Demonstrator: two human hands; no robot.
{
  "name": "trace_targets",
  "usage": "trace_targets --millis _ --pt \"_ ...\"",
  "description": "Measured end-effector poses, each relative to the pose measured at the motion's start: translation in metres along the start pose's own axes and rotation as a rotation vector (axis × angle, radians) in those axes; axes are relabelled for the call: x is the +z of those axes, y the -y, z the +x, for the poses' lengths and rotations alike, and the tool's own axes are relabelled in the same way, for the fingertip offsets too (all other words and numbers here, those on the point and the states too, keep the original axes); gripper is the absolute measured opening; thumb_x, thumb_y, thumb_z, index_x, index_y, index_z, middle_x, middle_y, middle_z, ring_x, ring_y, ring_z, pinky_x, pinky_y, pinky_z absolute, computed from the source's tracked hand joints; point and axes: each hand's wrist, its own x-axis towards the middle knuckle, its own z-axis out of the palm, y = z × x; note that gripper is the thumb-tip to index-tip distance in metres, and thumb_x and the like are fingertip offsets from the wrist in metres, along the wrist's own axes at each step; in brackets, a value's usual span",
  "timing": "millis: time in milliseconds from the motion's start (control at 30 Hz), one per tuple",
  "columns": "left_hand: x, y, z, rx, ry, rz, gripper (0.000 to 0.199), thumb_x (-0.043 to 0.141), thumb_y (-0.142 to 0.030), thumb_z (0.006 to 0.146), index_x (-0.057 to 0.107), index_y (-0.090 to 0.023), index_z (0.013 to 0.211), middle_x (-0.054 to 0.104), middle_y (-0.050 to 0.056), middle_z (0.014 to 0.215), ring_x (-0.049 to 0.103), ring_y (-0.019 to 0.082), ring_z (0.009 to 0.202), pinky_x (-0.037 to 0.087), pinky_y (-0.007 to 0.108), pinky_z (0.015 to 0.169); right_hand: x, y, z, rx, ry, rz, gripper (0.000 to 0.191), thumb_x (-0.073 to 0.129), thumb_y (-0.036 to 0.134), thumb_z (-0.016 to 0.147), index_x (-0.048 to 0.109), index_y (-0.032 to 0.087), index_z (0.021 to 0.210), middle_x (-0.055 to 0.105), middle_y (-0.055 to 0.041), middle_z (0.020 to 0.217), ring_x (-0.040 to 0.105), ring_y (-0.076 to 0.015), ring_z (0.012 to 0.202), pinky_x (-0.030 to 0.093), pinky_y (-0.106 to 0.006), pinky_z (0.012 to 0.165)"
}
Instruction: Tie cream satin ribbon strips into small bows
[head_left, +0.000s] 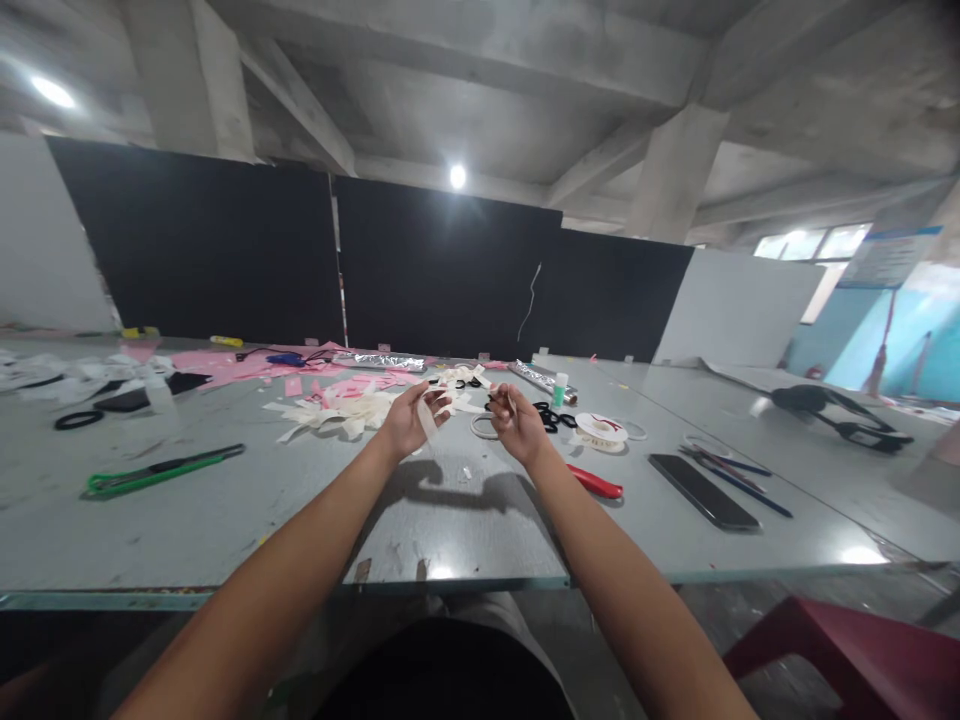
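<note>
My left hand (409, 422) is raised a little above the table, palm up, its fingers curled round a pale translucent strip (428, 420) that hangs down. To its right, my right hand (520, 428) has thumb and fingers pinched together; whatever is between them is too small to make out. Behind the left hand lies a loose heap of cream strips (349, 412). Close to the right hand are a white ring (482, 428), several black loops (553, 415) and a white ribbon spool (601, 430). A red-handled tool (598, 483) lies partly behind my right forearm.
Left on the grey table (300, 530) is a green cutter (165, 470). Pink scraps (225, 362) and foil-wrapped pieces (382, 362) lie at the back. A glue stick (559, 390), phone (703, 490) and pens (742, 478) are rightward. A dark red stool (855, 650) stands lower right.
</note>
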Motion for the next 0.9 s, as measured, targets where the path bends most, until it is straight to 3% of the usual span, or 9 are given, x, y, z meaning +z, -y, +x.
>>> trace_targets --millis 133,233,367,467,567,667,767,900 --pt "0.0 0.005 -0.002 0.09 0.042 -0.048 0.015 0.053 -0.026 0.079 0.057 -0.017 0.068 0.069 0.007 0.092 0.063 0.021 0.098 0.052 0.036 0.08 0.006 -0.012 -0.001 0.062 0.004 -0.081 0.02 0.06 0.039 0.079 0.054 0.021 0.079 0.057 0.0019 0.075 0.022 -0.0059 0.042 0.021 -0.018 0.032" --pt "-0.003 0.009 0.0 0.119 0.011 -0.119 0.014 0.059 -0.026 0.076 0.056 -0.017 0.066 0.068 0.004 0.079 0.066 0.019 0.089 0.052 0.037 0.084 0.01 -0.022 -0.001 0.093 0.022 -0.103 0.025 0.063 0.043 0.077 0.053 0.019 0.077 0.054 0.0029 0.07 0.022 -0.0046 0.041 0.021 -0.018 0.033" --pt "-0.007 0.01 0.004 0.081 0.023 -0.172 0.021 0.059 -0.028 0.077 0.052 -0.017 0.061 0.056 -0.002 0.059 0.061 0.012 0.063 0.052 0.032 0.081 0.008 -0.026 0.002 0.094 -0.044 -0.143 0.03 0.067 0.045 0.074 0.052 0.018 0.072 0.058 0.0006 0.069 0.045 -0.0071 0.049 0.039 -0.019 0.044" --pt "-0.006 0.009 0.003 0.078 0.021 -0.151 0.025 0.056 -0.029 0.08 0.05 -0.017 0.059 0.052 -0.002 0.057 0.057 0.01 0.057 0.053 0.031 0.078 0.006 -0.023 0.003 0.117 -0.061 -0.255 0.032 0.063 0.048 0.076 0.052 0.019 0.072 0.064 -0.0043 0.075 0.058 -0.0133 0.063 0.049 -0.024 0.057" --pt "-0.004 0.01 0.002 0.094 0.033 -0.114 0.024 0.057 -0.027 0.079 0.05 -0.017 0.059 0.053 -0.002 0.059 0.057 0.01 0.057 0.053 0.03 0.077 0.008 -0.022 0.0 0.208 -0.019 -0.312 0.035 0.057 0.054 0.079 0.05 0.02 0.078 0.066 -0.0041 0.075 0.061 -0.0148 0.061 0.05 -0.027 0.058" --pt "-0.003 0.009 0.001 0.07 0.084 -0.077 0.022 0.058 -0.028 0.079 0.051 -0.017 0.061 0.054 0.0 0.061 0.058 0.012 0.058 0.053 0.03 0.071 0.013 -0.024 -0.005 0.334 0.116 -0.344 0.037 0.057 0.055 0.079 0.052 0.021 0.094 0.068 -0.0043 0.081 0.063 -0.0156 0.06 0.049 -0.028 0.055" --pt "-0.003 0.007 0.001 0.011 0.121 -0.071 0.022 0.054 -0.029 0.082 0.053 -0.017 0.064 0.055 0.002 0.061 0.059 0.014 0.06 0.053 0.031 0.067 0.014 -0.026 -0.007 0.417 0.247 -0.478 0.036 0.062 0.05 0.077 0.059 0.017 0.089 0.066 -0.0041 0.072 0.056 -0.0118 0.05 0.042 -0.023 0.045" --pt "-0.005 0.003 0.004 0.062 0.12 -0.236 0.021 0.051 -0.023 0.084 0.051 -0.016 0.064 0.054 -0.001 0.062 0.055 0.009 0.055 0.051 0.027 0.066 0.011 -0.024 -0.006 0.369 0.235 -0.466 0.03 0.068 0.043 0.074 0.056 0.016 0.067 0.051 0.0036 0.053 0.039 -0.0064 0.042 0.031 -0.019 0.039"
